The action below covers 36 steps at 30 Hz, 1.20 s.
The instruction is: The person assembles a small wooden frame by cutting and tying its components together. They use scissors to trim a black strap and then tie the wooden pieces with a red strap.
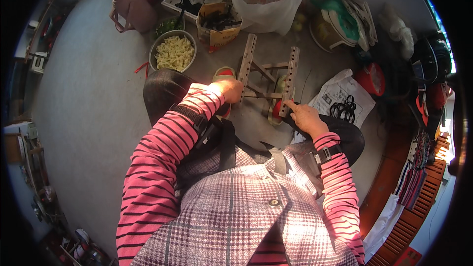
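A wooden frame (266,73) stands on the floor between my feet, made of two rails with holes along them and crossbars between. My left hand (229,90) is closed at the near part of the left rail; its fingertips are hidden. At the near end of the right rail, the index finger of my right hand (306,117) is stretched out and its tip meets the wood. The other fingers of that hand show only in part. Several black loops (343,109) lie on a white printed sack (340,88) to the right.
Beyond my left knee sits a metal bowl (194,44) of pale chopped pieces. Behind it stand a cardboard box (219,32) with dark strips, a pink jug (132,12) and a white plastic bag (268,7). A bucket (325,32) and a red container (370,79) are at the right.
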Available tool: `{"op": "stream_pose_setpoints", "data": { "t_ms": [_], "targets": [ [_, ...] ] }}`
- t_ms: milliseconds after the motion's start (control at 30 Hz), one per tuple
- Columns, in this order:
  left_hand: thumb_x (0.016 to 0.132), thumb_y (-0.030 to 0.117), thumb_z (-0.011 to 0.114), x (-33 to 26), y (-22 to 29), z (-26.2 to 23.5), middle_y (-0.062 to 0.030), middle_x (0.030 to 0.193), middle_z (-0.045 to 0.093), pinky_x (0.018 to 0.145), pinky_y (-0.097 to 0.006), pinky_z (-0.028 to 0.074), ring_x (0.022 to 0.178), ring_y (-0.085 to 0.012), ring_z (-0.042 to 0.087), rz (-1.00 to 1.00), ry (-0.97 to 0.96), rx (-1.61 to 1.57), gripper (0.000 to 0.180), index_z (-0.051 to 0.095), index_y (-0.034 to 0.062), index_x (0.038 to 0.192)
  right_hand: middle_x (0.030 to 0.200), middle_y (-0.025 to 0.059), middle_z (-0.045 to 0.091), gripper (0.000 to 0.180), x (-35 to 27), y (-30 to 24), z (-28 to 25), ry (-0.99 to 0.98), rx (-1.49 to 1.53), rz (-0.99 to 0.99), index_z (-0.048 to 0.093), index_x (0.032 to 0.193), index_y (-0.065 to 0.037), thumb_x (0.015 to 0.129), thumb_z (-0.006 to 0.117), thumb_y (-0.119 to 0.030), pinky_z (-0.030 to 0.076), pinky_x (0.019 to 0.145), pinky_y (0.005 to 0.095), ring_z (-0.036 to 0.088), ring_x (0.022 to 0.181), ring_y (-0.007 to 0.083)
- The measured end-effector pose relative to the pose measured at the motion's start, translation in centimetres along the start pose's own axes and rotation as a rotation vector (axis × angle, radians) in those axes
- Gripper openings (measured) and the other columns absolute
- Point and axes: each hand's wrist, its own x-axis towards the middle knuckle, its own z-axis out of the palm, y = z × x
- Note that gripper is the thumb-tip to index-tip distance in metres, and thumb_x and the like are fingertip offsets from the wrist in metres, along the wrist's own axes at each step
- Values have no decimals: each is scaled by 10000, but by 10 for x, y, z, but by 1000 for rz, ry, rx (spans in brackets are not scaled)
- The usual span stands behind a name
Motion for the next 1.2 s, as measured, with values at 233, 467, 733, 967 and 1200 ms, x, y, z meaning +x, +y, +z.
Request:
{"op": "stream_pose_setpoints", "data": {
  "t_ms": [233,467,733,967,1200],
  "targets": [
    [840,273,653,2,0,1,-203,1021,674,842,-433,510,999,-359,637,-12,-12,-2,335,677,-12,1014,907,134,681,395,2,0,1,-6,5,14,468,1271,-178,887,550,-142,502,740,469,652,899,331],
    [806,127,575,3,0,2,-160,1031,698,784,-421,536,977,-325,670,23,10,52,277,711,37,1029,942,157,679,396,4,3,1,33,41,-9,502,1281,-191,891,554,-153,509,760,470,648,903,354],
    [784,97,603,-7,7,-6,-173,1024,694,763,-426,536,959,-331,671,8,-11,2,253,711,12,997,939,192,673,372,28,19,-6,141,110,85,524,1264,-192,892,549,-187,507,772,494,646,897,387],
    [755,83,626,-9,8,-4,-163,1011,699,759,-424,540,958,-319,674,3,36,-43,236,722,10,957,935,247,662,600,71,39,-14,252,127,213,364,1411,-222,857,580,-145,498,796,526,629,902,439],
    [798,138,599,-8,12,-9,-176,1027,688,791,-419,534,973,-329,663,47,-78,19,261,695,-4,995,1016,224,660,658,92,47,-27,214,115,251,293,1456,-241,875,593,-168,487,836,509,624,976,407]
  ]
}}
